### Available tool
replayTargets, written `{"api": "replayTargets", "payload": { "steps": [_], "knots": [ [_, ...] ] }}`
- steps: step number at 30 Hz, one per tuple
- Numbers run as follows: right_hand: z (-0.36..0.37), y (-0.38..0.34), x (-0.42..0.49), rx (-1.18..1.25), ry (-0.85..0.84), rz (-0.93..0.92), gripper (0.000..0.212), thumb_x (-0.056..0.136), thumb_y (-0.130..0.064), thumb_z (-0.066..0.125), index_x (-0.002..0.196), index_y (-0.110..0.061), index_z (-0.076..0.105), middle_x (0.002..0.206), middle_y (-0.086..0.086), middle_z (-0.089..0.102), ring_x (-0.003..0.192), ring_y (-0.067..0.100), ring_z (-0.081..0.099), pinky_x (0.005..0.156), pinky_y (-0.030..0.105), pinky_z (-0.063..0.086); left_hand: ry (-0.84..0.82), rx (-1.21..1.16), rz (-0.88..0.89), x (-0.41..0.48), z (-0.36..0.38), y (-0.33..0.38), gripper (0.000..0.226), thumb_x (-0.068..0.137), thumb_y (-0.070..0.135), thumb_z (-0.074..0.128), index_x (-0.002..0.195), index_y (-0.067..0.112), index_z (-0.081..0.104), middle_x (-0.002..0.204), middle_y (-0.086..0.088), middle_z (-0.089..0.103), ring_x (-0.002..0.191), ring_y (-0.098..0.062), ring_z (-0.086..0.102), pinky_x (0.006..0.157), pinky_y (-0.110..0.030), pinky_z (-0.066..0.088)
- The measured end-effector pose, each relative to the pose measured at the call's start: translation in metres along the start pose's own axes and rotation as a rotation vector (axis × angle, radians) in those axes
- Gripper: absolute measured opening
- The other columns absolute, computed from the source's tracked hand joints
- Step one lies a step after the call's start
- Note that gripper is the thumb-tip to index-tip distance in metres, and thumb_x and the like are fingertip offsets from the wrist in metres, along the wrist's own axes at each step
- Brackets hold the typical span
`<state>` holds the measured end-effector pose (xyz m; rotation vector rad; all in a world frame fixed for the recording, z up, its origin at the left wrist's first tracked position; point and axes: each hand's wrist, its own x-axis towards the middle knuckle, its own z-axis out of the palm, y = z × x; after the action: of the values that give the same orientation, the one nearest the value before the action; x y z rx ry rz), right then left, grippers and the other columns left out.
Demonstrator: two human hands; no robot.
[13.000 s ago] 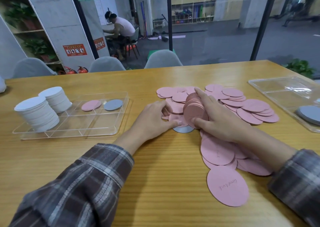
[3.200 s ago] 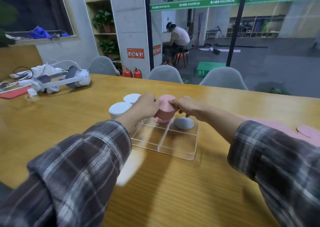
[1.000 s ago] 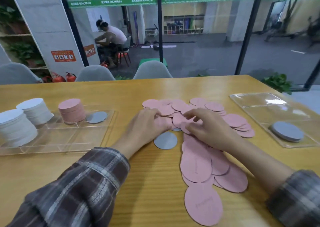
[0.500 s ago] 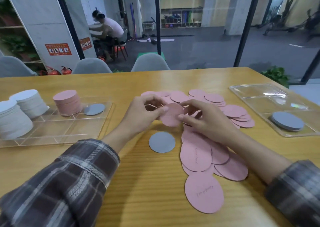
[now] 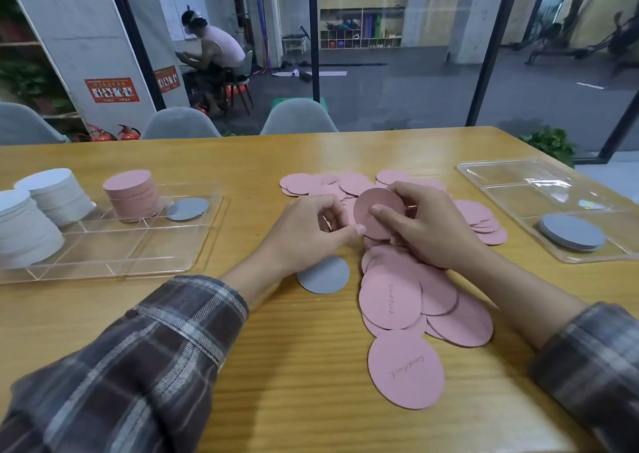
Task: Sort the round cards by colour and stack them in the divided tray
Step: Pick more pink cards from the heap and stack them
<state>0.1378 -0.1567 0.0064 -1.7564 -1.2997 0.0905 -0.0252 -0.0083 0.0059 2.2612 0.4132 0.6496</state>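
Note:
A loose pile of pink round cards (image 5: pixel 408 297) spreads across the middle of the wooden table. My right hand (image 5: pixel 428 224) holds a few pink cards (image 5: pixel 375 207) upright above the pile, thumb across their face. My left hand (image 5: pixel 307 231) touches their lower left edge with thumb and fingers. One grey card (image 5: pixel 323 275) lies flat just below my left wrist. At the left stands the clear divided tray (image 5: pixel 138 255) with a pink stack (image 5: pixel 133 195), a single grey card (image 5: pixel 187 208) and two white stacks (image 5: pixel 55 195).
A second clear tray (image 5: pixel 539 190) at the right holds a short stack of grey cards (image 5: pixel 572 232). Grey chairs (image 5: pixel 297 117) line the table's far edge. Behind the glass a person sits on a chair.
Both hands have lifted pink cards from the pile and raised them upright; the right hand's grip has turned so the card face shows. The grey card lies where it was.

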Motion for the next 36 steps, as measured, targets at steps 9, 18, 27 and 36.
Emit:
{"api": "replayTargets", "payload": {
  "steps": [9, 18, 27, 36],
  "knots": [
    [-0.003, 0.005, 0.002, 0.09, 0.002, 0.103, 0.015, 0.096, -0.023, 0.069, 0.087, -0.014, 0.064, 0.061, 0.007, 0.068, 0.043, 0.026, 0.059, 0.043, 0.029, 0.045, -0.409, 0.099, 0.148, -0.025, 0.012, 0.022, 0.043, 0.066, 0.046, 0.096, 0.099, 0.032, 0.073, 0.1, 0.012, 0.063, 0.089, -0.011, 0.058, 0.077, -0.024, 0.05],
    [-0.003, 0.005, 0.001, 0.094, 0.002, 0.076, 0.009, 0.09, -0.026, 0.077, 0.091, -0.024, 0.068, 0.07, 0.0, 0.075, 0.054, 0.011, 0.062, 0.055, 0.028, 0.045, -0.416, -0.006, 0.084, -0.023, 0.007, 0.023, 0.042, 0.071, 0.025, 0.096, 0.105, 0.031, 0.071, 0.104, 0.007, 0.064, 0.089, -0.012, 0.059, 0.071, -0.015, 0.046],
    [-0.003, 0.003, 0.001, 0.167, -0.116, 0.125, 0.02, 0.105, -0.018, 0.052, 0.093, -0.021, 0.067, 0.064, 0.0, 0.058, 0.052, 0.013, 0.052, 0.048, 0.026, 0.041, 0.015, -0.092, 0.044, -0.01, -0.006, 0.004, 0.042, 0.081, 0.006, 0.084, 0.112, 0.034, 0.076, 0.098, 0.005, 0.068, 0.082, -0.016, 0.069, 0.081, -0.021, 0.054],
    [0.0, -0.002, -0.001, 0.093, -0.218, 0.082, 0.016, 0.101, -0.027, 0.051, 0.098, -0.025, 0.067, 0.068, -0.005, 0.058, 0.059, 0.013, 0.052, 0.055, 0.034, 0.041, 0.235, -0.052, 0.175, -0.008, 0.005, 0.003, 0.03, 0.078, 0.003, 0.087, 0.103, 0.016, 0.076, 0.098, 0.001, 0.072, 0.082, -0.011, 0.068, 0.072, -0.024, 0.061]
  ]
}}
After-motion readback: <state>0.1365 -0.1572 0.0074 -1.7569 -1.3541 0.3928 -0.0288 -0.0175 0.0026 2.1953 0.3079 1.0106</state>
